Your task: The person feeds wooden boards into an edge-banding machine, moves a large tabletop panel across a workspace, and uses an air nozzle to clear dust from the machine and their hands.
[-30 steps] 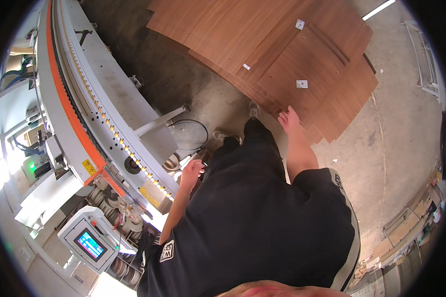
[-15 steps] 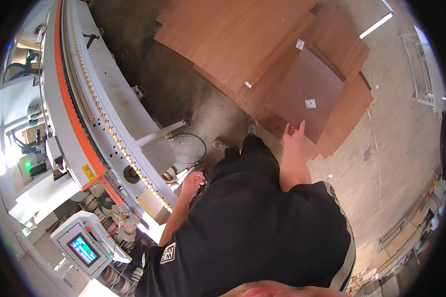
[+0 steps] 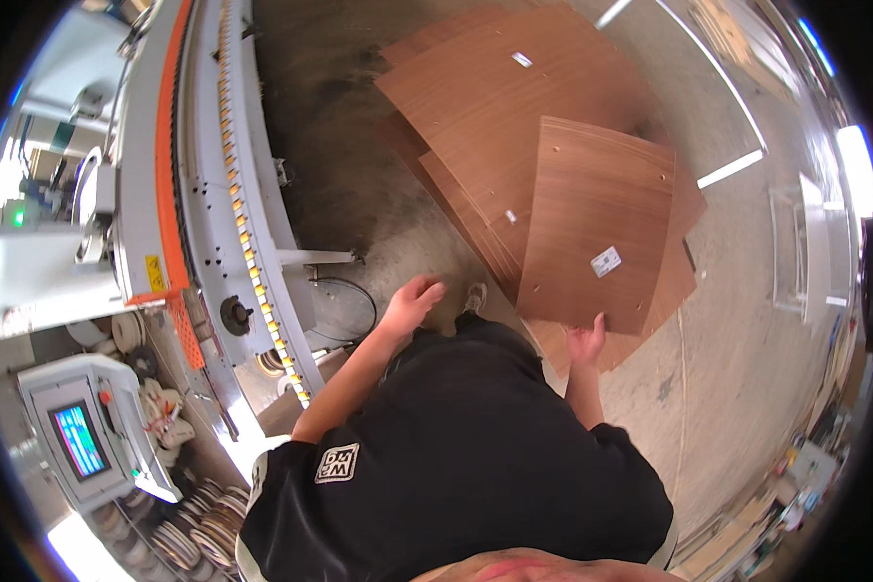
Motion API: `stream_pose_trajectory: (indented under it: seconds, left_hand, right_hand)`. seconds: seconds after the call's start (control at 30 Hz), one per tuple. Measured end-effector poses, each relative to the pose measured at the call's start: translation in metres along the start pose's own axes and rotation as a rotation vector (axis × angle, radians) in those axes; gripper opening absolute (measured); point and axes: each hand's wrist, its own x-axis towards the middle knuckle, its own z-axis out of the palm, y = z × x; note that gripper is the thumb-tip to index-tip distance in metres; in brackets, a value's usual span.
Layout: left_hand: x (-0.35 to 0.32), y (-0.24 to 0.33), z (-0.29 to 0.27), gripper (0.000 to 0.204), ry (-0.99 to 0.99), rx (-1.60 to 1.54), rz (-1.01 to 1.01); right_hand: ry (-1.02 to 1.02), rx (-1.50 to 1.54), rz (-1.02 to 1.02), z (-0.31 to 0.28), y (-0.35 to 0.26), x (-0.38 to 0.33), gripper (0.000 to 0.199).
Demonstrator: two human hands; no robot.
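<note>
I see the right hand gripping the near edge of a brown panel over stacked panels. The left hand, loosely curled, hovers between them and a white-and-orange machine.

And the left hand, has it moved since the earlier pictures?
Yes, forward and to the right: the left hand was on the near side of the black hose, and is now to its right.
</note>
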Motion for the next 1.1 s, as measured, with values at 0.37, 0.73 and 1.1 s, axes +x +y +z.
stream_pose_trajectory:
  seconds: [0.37,0.73,1.1]
  left_hand:
    - [-0.026,-0.005,-0.089,0.023,0.683,-0.903,0.685]
    - [-0.143,-0.127,-0.196,0.035,1.209,-1.149,0.069]
    - [-0.218,-0.244,-0.25,0.038,1.55,-1.419,0.152]
  right_hand:
    - [-0.551,-0.785,0.872,0.109,0.143,0.028,0.049]
    - [-0.634,-1.26,1.277,0.202,0.279,-0.061,0.037]
    - [-1.055,-1.627,1.178,0.271,0.432,-0.113,0.043]
